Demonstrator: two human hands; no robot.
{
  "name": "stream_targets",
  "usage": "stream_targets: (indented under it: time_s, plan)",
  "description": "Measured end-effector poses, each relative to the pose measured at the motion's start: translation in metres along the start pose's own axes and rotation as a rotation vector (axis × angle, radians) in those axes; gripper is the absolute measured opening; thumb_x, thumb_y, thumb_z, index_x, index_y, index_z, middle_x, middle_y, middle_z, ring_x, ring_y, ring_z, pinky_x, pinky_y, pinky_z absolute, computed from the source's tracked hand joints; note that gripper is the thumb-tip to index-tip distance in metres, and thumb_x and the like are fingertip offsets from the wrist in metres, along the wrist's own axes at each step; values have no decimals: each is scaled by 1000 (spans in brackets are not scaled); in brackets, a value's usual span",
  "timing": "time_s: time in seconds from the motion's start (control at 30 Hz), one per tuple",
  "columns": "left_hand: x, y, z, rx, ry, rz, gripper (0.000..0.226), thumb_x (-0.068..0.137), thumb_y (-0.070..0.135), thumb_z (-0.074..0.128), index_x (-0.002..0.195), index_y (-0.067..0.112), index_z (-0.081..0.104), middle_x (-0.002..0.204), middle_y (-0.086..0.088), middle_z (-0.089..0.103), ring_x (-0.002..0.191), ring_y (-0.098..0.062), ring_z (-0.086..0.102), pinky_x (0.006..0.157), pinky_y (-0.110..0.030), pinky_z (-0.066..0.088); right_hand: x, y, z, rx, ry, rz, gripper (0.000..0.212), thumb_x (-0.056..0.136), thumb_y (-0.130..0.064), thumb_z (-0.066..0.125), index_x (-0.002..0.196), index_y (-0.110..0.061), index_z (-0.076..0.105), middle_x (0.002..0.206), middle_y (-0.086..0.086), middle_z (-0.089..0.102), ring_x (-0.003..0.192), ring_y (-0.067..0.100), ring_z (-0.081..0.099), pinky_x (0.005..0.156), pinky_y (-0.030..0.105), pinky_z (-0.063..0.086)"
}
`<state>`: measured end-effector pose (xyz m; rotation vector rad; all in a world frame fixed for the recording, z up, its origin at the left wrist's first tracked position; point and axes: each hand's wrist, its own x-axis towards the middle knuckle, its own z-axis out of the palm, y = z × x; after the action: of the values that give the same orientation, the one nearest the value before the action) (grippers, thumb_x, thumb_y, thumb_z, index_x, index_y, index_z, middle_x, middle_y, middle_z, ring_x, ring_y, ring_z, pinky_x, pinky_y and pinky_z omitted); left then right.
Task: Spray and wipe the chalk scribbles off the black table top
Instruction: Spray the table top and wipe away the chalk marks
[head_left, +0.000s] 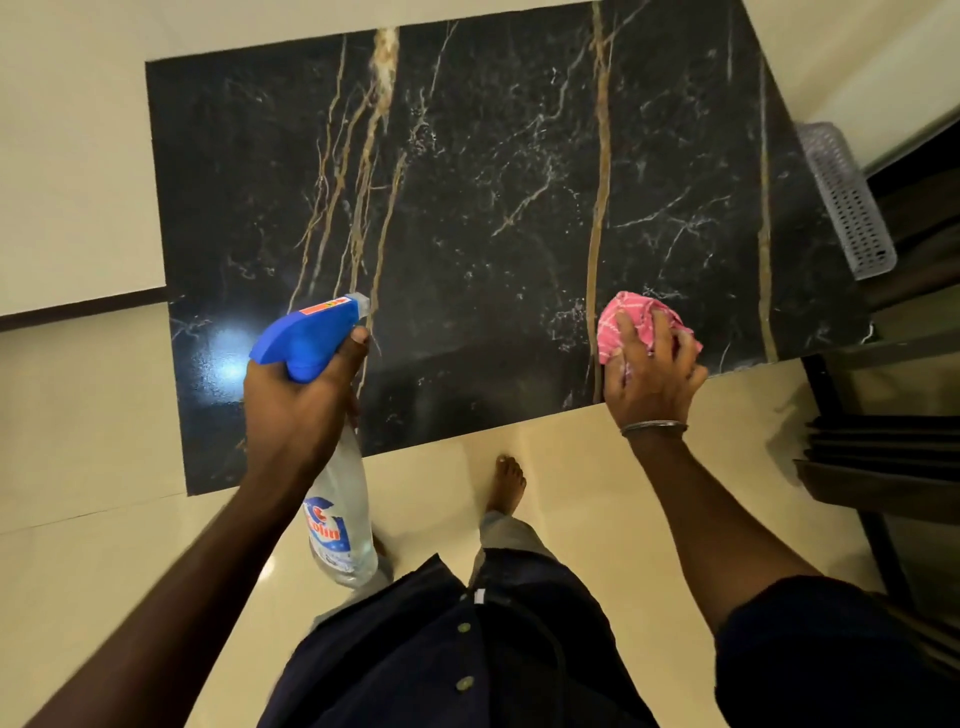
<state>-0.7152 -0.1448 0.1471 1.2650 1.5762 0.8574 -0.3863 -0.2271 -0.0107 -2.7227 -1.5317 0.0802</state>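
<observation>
Spray step: spray bottle (306, 338) gripped in curled fingers of left hand (296, 405), nozzle over table (467, 156). Pink cloth (631, 319) bunched in fingers of right hand (649, 379) at near table edge. Next, squeeze trigger, then wipe.

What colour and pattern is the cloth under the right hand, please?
The cloth is pink with thin white lines; the head view shows it best.
</observation>
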Motion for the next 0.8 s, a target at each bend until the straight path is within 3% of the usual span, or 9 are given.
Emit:
stream_targets:
  time_s: [0.2, 0.33, 0.63, 0.73, 0.8]
  plan:
    - [-9, 1, 22, 2, 2, 36, 15, 93, 29, 66, 84, 32, 54, 58, 14, 63, 50, -2, 59, 50, -13, 50, 16, 27, -5, 15, 8, 115, 55, 90, -41, 42, 144, -35, 39, 151, 6, 37, 132, 36, 36, 93, 52, 38]
    - [-10, 1, 23, -1, 11, 33, 15, 92, 35, 68, 83, 33, 56, 60, 7, 63, 50, -8, 59, 58, -33, 54, 5, -6, -6, 73, 14, 171, 54, 88, -42, 44, 142, -35, 42, 151, 7, 38, 132, 38, 36, 93, 51, 35]
    - [-10, 3, -4, -1, 9, 11, 13, 91, 35, 69, 84, 31, 58, 68, -9, 62, 50, -13, 60, 53, -34, 54, -86, -177, 8, 149, -60, -267, 58, 90, -43, 41, 147, -33, 35, 152, 11, 36, 132, 41, 35, 96, 54, 33]
    - [-7, -3, -12, 38, -6, 5, 15, 90, 37, 69, 90, 24, 62, 68, -13, 64, 52, -18, 62, 56, -37, 55, -90, -193, 11, 160, -84, -362, 55, 90, -42, 39, 144, -30, 42, 150, 10, 38, 131, 39, 36, 95, 55, 36]
    - [-5, -4, -12, 56, -22, 5, 29, 89, 40, 69, 101, 14, 64, 71, -16, 65, 53, -19, 62, 59, -38, 56, -85, -182, 10, 138, -71, -436, 54, 91, -42, 38, 144, -30, 42, 150, 10, 38, 130, 38, 38, 93, 53, 37]
